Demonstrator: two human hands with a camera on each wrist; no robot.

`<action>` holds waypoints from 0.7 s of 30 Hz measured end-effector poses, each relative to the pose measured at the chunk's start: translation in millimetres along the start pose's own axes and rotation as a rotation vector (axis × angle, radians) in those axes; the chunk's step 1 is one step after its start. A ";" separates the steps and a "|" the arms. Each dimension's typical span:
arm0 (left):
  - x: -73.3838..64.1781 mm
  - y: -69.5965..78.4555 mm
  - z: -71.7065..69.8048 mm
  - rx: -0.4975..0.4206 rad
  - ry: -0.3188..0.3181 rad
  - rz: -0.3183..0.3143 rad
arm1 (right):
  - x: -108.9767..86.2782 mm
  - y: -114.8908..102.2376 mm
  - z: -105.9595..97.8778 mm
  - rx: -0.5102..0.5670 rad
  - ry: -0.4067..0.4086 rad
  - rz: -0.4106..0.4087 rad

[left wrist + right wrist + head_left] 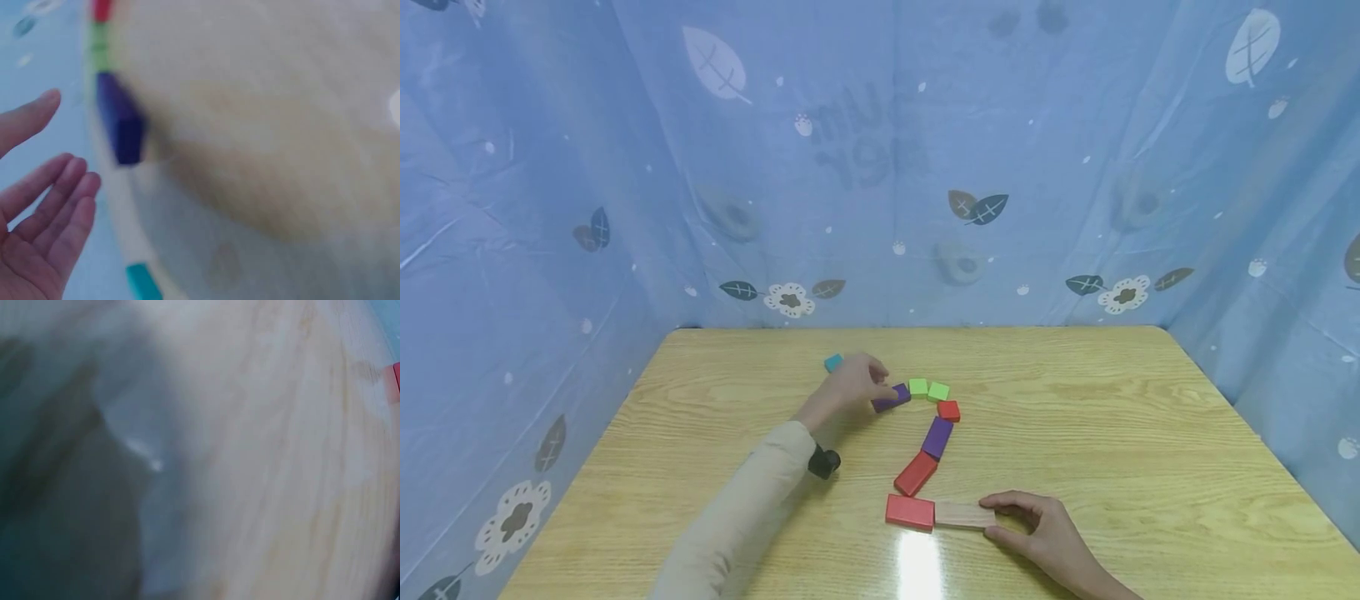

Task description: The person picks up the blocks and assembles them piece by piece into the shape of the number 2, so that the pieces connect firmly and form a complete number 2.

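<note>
In the head view my left hand [853, 382] is over the far part of a curved row of blocks, beside a purple block [891, 399]. The left wrist view shows that hand with thumb and fingers apart, nothing between them, and the purple block [122, 122] to the right of its fingertips. Near the front, my right hand [1045, 537] pinches the right end of a plain wooden block [962, 515] between thumb and fingers. The block's left end meets a red block [911, 512]. The right wrist view is blurred, with a bit of red block [394, 382] at its right edge.
From the front red block the row curves through another red block [916, 473], a purple block [937, 437], a small red block [949, 411] and two green blocks [937, 392]. A teal block [834, 362] lies behind the left hand. Blue curtains [880, 167] surround the wooden table [1112, 417].
</note>
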State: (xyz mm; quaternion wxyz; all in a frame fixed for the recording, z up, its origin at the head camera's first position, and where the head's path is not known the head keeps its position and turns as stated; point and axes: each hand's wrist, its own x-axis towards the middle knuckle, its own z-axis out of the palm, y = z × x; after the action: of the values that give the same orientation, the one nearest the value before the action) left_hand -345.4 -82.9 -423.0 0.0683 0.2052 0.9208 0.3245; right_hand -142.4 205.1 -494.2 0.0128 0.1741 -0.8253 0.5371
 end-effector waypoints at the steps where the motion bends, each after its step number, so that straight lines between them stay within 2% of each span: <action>1: 0.0 -3.6 -5.4 -0.032 0.040 0.004 | 0.1 -0.4 0.1 0.000 -0.001 -0.002; 4: 0.3 -18.7 -22.1 -0.096 0.168 -0.021 | -0.2 -1.1 0.2 -0.003 -0.003 -0.001; 6: -0.8 -30.6 -30.2 -0.095 0.225 -0.070 | -0.8 -0.9 -0.1 -0.017 -0.008 0.004; 9: -1.6 -44.2 -35.0 -0.085 0.221 -0.156 | -1.3 -0.2 -1.2 -0.026 -0.010 0.035; 12: -2.7 -53.1 -32.2 -0.088 0.196 -0.227 | -2.0 0.1 -1.5 -0.021 -0.016 0.046; 16: -1.4 -59.0 -26.4 -0.069 0.221 -0.275 | -1.7 -0.3 -0.8 0.013 -0.017 0.039; 18: 0.4 -60.5 -25.2 -0.042 0.243 -0.281 | -1.1 -0.3 -0.6 0.020 -0.018 0.031; 21: 1.6 -60.3 -26.0 -0.054 0.264 -0.283 | 0.0 0.1 -0.9 0.026 -0.020 0.021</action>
State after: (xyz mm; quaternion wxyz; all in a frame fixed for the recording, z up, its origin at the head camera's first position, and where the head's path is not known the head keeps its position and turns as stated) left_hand -373.6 -139.5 -440.4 -0.0027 0.0274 0.9325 0.3602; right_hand -142.6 206.0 -493.8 -0.0034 0.1712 -0.8202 0.5459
